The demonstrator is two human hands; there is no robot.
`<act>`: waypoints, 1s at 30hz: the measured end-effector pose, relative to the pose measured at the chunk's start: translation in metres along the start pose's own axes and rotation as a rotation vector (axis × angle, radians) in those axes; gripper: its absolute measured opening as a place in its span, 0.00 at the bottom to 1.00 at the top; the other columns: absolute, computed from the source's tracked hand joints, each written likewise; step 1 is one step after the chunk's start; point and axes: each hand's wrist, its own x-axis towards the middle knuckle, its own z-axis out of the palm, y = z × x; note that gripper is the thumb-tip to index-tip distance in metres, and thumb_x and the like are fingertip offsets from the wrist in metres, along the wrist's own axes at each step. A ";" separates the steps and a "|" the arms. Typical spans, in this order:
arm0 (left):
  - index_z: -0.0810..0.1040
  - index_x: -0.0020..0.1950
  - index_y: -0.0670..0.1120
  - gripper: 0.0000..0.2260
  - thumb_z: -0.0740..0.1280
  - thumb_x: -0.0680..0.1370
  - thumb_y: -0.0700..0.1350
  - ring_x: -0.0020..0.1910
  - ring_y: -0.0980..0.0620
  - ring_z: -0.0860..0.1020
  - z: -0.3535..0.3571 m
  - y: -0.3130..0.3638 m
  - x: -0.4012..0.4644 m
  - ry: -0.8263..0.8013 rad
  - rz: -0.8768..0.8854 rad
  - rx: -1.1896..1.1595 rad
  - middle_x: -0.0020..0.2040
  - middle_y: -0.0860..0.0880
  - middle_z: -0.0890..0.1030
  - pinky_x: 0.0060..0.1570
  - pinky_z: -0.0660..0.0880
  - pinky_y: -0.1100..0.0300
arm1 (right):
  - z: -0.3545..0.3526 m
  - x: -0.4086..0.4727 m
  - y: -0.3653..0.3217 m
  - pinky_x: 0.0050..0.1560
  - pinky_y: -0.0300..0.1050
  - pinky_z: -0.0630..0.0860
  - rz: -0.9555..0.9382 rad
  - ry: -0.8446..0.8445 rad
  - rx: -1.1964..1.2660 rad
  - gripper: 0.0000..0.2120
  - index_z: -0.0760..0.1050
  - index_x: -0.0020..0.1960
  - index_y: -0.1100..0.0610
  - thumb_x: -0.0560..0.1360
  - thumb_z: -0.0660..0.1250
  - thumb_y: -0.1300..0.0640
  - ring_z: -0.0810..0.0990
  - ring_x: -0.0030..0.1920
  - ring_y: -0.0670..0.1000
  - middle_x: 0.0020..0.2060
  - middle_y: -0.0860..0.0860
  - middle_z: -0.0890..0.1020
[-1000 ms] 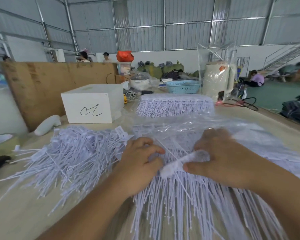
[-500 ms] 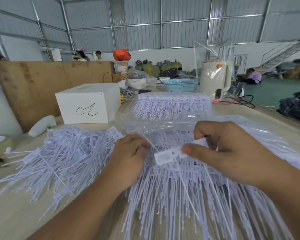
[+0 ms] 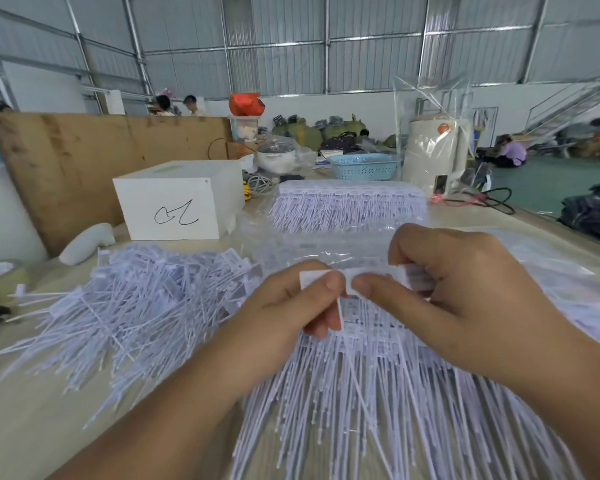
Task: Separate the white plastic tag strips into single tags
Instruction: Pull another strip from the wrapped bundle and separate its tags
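A white tag strip [image 3: 371,277] is held up in front of me, both hands meeting at its left end. My left hand [image 3: 291,306] pinches the end tag between thumb and fingers. My right hand [image 3: 465,289] grips the rest of the strip, thumb tip against the left thumb. Under my hands lies a stack of unseparated strips [image 3: 378,393] with long thin tails pointing toward me. A loose pile of single tags [image 3: 136,306] spreads over the table on the left.
A further stack of strips [image 3: 347,206] lies behind in clear plastic. A white box [image 3: 177,199] with a scribble, a white handle-shaped object [image 3: 87,242], a blue basket [image 3: 364,166] and a wrapped white appliance [image 3: 437,154] stand at the back. A brown board [image 3: 84,157] leans at left.
Both hands rose off the stack with one strip. My left hand came over from the pile side and now pinches the strip's left end beside my right thumb.
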 end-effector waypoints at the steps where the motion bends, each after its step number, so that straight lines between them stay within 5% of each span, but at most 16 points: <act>1: 0.81 0.40 0.49 0.10 0.65 0.75 0.53 0.31 0.51 0.73 0.001 0.002 0.000 -0.005 -0.013 -0.024 0.32 0.47 0.77 0.35 0.70 0.61 | 0.001 0.000 0.000 0.24 0.41 0.59 0.000 -0.005 -0.008 0.18 0.63 0.36 0.49 0.75 0.63 0.39 0.62 0.25 0.40 0.24 0.42 0.60; 8: 0.77 0.29 0.48 0.13 0.67 0.72 0.51 0.27 0.52 0.68 -0.004 0.009 0.001 -0.003 -0.068 -0.199 0.26 0.48 0.73 0.30 0.67 0.63 | 0.011 -0.001 0.015 0.36 0.41 0.67 0.167 -0.109 0.115 0.21 0.69 0.34 0.52 0.76 0.55 0.38 0.71 0.37 0.45 0.29 0.46 0.71; 15: 0.80 0.30 0.50 0.13 0.65 0.68 0.57 0.28 0.53 0.73 -0.005 0.011 -0.005 -0.187 -0.104 -0.040 0.28 0.48 0.77 0.32 0.70 0.63 | 0.008 -0.005 0.023 0.27 0.39 0.61 0.174 -0.270 0.348 0.21 0.70 0.33 0.52 0.74 0.63 0.36 0.66 0.25 0.44 0.23 0.47 0.66; 20: 0.78 0.29 0.54 0.15 0.63 0.74 0.57 0.28 0.53 0.69 0.000 0.015 -0.008 -0.214 -0.139 0.077 0.26 0.52 0.73 0.31 0.65 0.61 | 0.013 -0.005 0.024 0.30 0.39 0.62 0.218 -0.481 0.511 0.22 0.76 0.38 0.53 0.71 0.67 0.34 0.66 0.28 0.43 0.25 0.48 0.67; 25: 0.74 0.27 0.51 0.18 0.61 0.74 0.58 0.26 0.53 0.64 0.003 0.009 -0.006 0.009 -0.116 0.074 0.25 0.54 0.69 0.29 0.61 0.61 | 0.024 -0.002 0.013 0.26 0.37 0.60 0.254 -0.208 0.412 0.17 0.68 0.32 0.49 0.70 0.63 0.38 0.64 0.23 0.43 0.22 0.44 0.67; 30: 0.72 0.27 0.51 0.21 0.61 0.78 0.56 0.22 0.55 0.62 -0.004 0.005 0.003 0.336 -0.142 -0.190 0.24 0.53 0.67 0.30 0.60 0.59 | 0.024 0.002 0.012 0.23 0.35 0.60 0.396 0.151 0.449 0.21 0.63 0.31 0.55 0.71 0.64 0.41 0.63 0.23 0.44 0.22 0.45 0.65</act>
